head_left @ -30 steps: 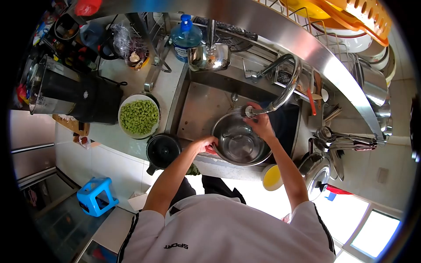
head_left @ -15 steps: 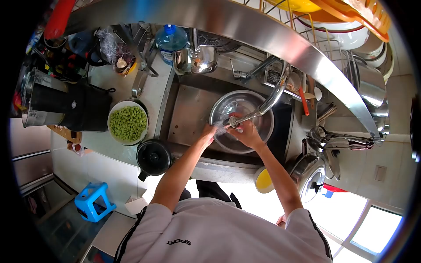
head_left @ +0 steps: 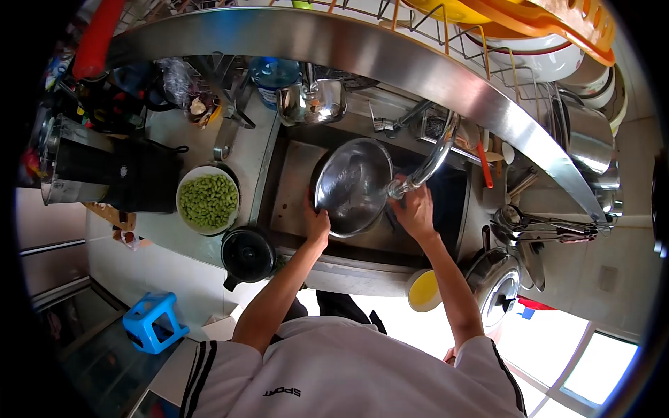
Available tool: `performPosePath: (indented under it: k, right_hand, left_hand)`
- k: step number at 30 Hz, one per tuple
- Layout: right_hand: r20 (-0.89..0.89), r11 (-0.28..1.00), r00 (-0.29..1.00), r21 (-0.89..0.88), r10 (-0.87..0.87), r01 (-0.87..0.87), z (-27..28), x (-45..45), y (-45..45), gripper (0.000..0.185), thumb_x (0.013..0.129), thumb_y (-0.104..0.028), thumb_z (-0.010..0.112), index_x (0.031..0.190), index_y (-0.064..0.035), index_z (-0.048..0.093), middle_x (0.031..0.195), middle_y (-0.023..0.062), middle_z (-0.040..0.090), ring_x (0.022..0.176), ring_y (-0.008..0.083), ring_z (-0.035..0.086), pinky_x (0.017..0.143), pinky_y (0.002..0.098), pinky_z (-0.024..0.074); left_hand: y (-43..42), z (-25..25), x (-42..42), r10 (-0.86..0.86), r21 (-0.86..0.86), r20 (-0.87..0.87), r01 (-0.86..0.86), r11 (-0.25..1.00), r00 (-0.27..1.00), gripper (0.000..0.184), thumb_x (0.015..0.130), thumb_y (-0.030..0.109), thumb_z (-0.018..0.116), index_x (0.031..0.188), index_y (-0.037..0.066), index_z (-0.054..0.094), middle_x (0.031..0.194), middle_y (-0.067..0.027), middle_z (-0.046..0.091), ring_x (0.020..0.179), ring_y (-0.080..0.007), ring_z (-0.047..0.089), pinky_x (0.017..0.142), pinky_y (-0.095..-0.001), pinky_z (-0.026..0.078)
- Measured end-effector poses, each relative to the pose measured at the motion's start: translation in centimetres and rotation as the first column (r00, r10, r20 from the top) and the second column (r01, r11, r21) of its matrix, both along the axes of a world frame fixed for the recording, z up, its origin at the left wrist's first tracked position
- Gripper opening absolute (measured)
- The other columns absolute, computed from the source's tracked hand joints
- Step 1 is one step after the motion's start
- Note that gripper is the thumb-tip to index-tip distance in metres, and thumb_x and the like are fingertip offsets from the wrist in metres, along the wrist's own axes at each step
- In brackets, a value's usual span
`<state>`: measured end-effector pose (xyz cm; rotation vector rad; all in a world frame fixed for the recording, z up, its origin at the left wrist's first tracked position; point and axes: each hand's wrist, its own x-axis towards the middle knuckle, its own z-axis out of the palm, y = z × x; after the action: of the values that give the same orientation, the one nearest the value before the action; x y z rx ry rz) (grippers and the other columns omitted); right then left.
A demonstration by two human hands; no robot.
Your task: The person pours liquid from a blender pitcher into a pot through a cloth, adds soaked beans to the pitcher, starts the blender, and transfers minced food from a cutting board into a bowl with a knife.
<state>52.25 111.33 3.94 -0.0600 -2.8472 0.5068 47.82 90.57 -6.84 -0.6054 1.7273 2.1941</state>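
A shiny metal bowl (head_left: 353, 184) is held tilted over the sink, its wet inside showing. My left hand (head_left: 317, 225) grips its lower left rim, with the thumb at the edge and the other fingers out of sight beneath. My right hand (head_left: 417, 212) is at the bowl's right side, just below the end of the faucet spout (head_left: 432, 164). Its fingers are bent and partly hidden, so I cannot tell whether they touch the bowl or the spout. Beneath is the steel sink (head_left: 289, 188).
Left of the sink stand a bowl of green beans (head_left: 208, 200), a black lidded pot (head_left: 247, 254) and a black appliance (head_left: 143, 171). A lidded pan (head_left: 495, 285) and hanging ladles (head_left: 529, 223) are on the right. A metal shelf edge (head_left: 348, 42) crosses above.
The bowl has been lifted and tilted, moving left. My left hand went from under the spout to the bowl's rim; my right hand shifted right. The water spray is no longer visible.
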Motion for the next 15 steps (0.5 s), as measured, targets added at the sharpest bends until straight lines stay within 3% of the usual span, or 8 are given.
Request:
performPosePath:
  k: [2,3,4,5,9,12,13,15]
  right_hand:
    - [-0.123,1.0,0.992,-0.013,-0.009,0.008,0.0,-1.2,0.0,0.05,0.066,-0.003,0.069,0.114,-0.0028,0.055,0.104,0.0126,0.06,0.098,0.0355,0.054,0.082,0.0439,0.0448]
    - [-0.174,0.999,0.985,-0.052,-0.011,0.002,-0.5,-1.9,0.1,0.049,0.066,-0.003,0.069,0.113,-0.0028,0.055,0.104,0.013,0.06,0.098,0.0356,0.054,0.082,0.0442,0.0447]
    - [-0.225,0.996,0.974,-0.092,-0.013,-0.007,-1.2,-2.7,0.1,0.049,0.066,-0.002,0.069,0.113,-0.0028,0.055,0.105,0.0135,0.06,0.097,0.0358,0.054,0.081,0.0444,0.0445]
    - [-0.267,0.996,0.964,-0.084,-0.01,-0.013,-1.7,-3.5,-0.2,0.051,0.066,-0.002,0.07,0.115,-0.0043,0.054,0.103,0.0144,0.059,0.095,0.0355,0.055,0.081,0.0434,0.0443]
    - [-0.027,0.919,0.996,-0.387,-0.084,0.067,-2.3,-4.4,-2.6,0.052,0.068,-0.003,0.072,0.117,-0.0055,0.053,0.108,0.0125,0.057,0.103,0.0309,0.053,0.084,0.0387,0.0446]
    - [-0.078,0.876,0.99,-0.463,0.114,-0.137,-3.1,-4.1,-3.6,0.054,0.069,-0.007,0.074,0.118,-0.0063,0.052,0.11,0.0118,0.056,0.103,0.029,0.053,0.083,0.0368,0.0442]
    - [-0.103,0.872,0.988,-0.466,0.116,-0.151,-3.3,-3.8,-3.9,0.053,0.07,-0.011,0.076,0.118,-0.006,0.053,0.104,0.0082,0.06,0.094,0.0221,0.056,0.077,0.0319,0.0461]
    - [0.112,0.814,0.987,-0.58,0.116,-0.03,-3.1,-2.6,-4.0,0.051,0.071,-0.013,0.076,0.117,-0.0055,0.055,0.098,0.0055,0.062,0.086,0.0168,0.057,0.073,0.0288,0.0468]
  left_hand:
    - [-1.9,-1.5,-0.1,-0.067,-0.083,0.053,0.071,0.994,0.996,0.075,0.069,-0.019,0.037,0.138,0.008,0.033,0.13,-0.009,0.045,0.113,-0.0184,0.048,0.092,-0.0251,0.039]
    - [-2.9,-2.6,-0.2,-0.167,-0.075,0.055,0.17,0.982,0.985,0.072,0.068,-0.017,0.038,0.135,0.007,0.035,0.123,-0.0115,0.048,0.105,-0.0232,0.053,0.087,-0.0333,0.047]
    - [-3.6,2.0,-0.8,-0.223,0.056,0.286,0.216,0.975,0.932,0.066,0.069,-0.015,0.042,0.131,0.006,0.038,0.117,-0.0152,0.05,0.102,-0.0311,0.056,0.085,-0.0509,0.05]
    - [-4.3,1.6,-0.8,-0.296,0.131,0.409,0.266,0.955,0.863,0.062,0.07,-0.013,0.044,0.129,0.004,0.038,0.115,-0.0172,0.05,0.102,-0.0347,0.056,0.083,-0.0586,0.048]
    - [-5.3,-1.9,0.3,-0.472,0.388,0.594,0.283,0.877,0.652,0.039,0.072,-0.008,0.049,0.11,-0.009,0.042,0.109,-0.0266,0.049,0.096,-0.046,0.056,0.079,-0.076,0.039]
    - [-4.6,-3.9,1.3,-0.538,0.456,0.567,0.306,0.836,0.624,0.036,0.073,-0.009,0.048,0.107,-0.013,0.041,0.106,-0.0285,0.049,0.093,-0.0465,0.058,0.079,-0.0736,0.041]
    - [-4.0,-3.2,1.3,-0.502,0.408,0.594,0.302,0.861,0.628,0.033,0.073,-0.009,0.048,0.105,-0.012,0.043,0.103,-0.0272,0.051,0.092,-0.0435,0.058,0.077,-0.07,0.046]
    - [-2.5,-3.5,1.2,-0.481,0.39,0.603,0.29,0.874,0.636,0.033,0.073,-0.01,0.048,0.105,-0.012,0.044,0.102,-0.0266,0.053,0.091,-0.0398,0.059,0.077,-0.064,0.049]
